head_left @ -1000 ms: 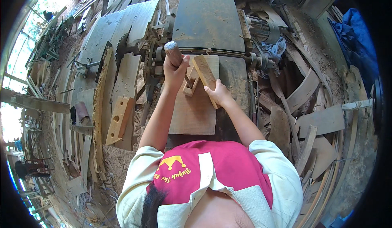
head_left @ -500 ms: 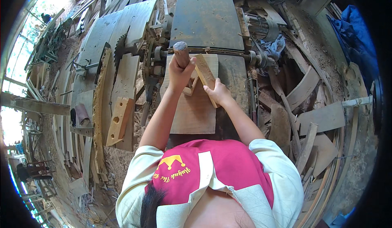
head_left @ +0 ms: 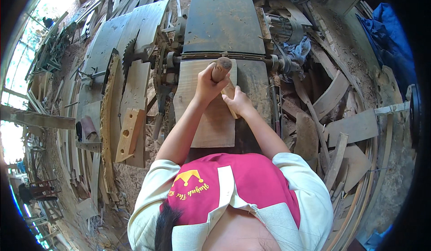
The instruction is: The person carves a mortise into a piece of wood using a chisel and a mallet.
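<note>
My left hand (head_left: 209,84) is wrapped round a thick round wooden stick (head_left: 221,67), its worn blunt end pointing up. My right hand (head_left: 239,103) grips a narrow wooden block (head_left: 229,90) by its near end, with the thumb along it. The left hand and the stick cover the block's far part, so I cannot tell whether they touch. Under both hands lies a wide pale board (head_left: 207,125) on the machine table. Whatever else was under my left hand is hidden now.
Beyond my hands is the machine's flat metal bed (head_left: 224,24), with a motor (head_left: 285,27) at its right. A toothed saw blade (head_left: 129,53) stands at the left, near a wooden block with holes (head_left: 130,134). Scrap boards (head_left: 352,129) are heaped at the right.
My left hand has moved right and slightly nearer with the stick, now in front of the block. The corner-shaped wood pieces below it have gone from sight. My right hand has hardly moved.
</note>
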A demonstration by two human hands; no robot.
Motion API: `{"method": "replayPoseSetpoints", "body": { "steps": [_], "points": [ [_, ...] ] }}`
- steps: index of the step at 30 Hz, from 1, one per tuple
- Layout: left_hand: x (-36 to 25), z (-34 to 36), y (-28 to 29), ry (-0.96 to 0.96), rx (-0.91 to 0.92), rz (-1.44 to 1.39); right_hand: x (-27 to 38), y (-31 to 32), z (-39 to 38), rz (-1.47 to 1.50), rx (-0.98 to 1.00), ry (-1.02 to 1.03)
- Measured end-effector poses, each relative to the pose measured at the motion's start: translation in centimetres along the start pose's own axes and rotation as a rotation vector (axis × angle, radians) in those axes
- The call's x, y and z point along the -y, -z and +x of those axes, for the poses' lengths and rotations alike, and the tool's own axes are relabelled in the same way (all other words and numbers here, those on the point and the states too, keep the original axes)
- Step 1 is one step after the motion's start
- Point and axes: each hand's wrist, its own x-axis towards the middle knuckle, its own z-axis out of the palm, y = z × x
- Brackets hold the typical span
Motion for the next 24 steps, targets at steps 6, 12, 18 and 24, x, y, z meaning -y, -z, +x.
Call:
{"method": "replayPoseSetpoints", "body": {
  "steps": [6, 12, 18, 24],
  "points": [
    [1.8, 1.0, 1.1, 0.175, -0.155, -0.062, 0.5, 0.5, -0.1, -0.001, 0.044, -0.013],
    [1.7, 1.7, 2.9, 0.207, -0.272, -0.173, 0.1, 0.3, 0.1, 0.024, 0.018, 0.013],
    [2.2, 1.6, 3.2, 0.200, -0.212, -0.179, 0.1, 0.4, 0.1, 0.019, 0.028, 0.019],
    [2.3, 1.7, 3.2, 0.210, -0.184, -0.130, 0.0, 0.2, 0.1, 0.014, 0.012, 0.018]
  ]
}}
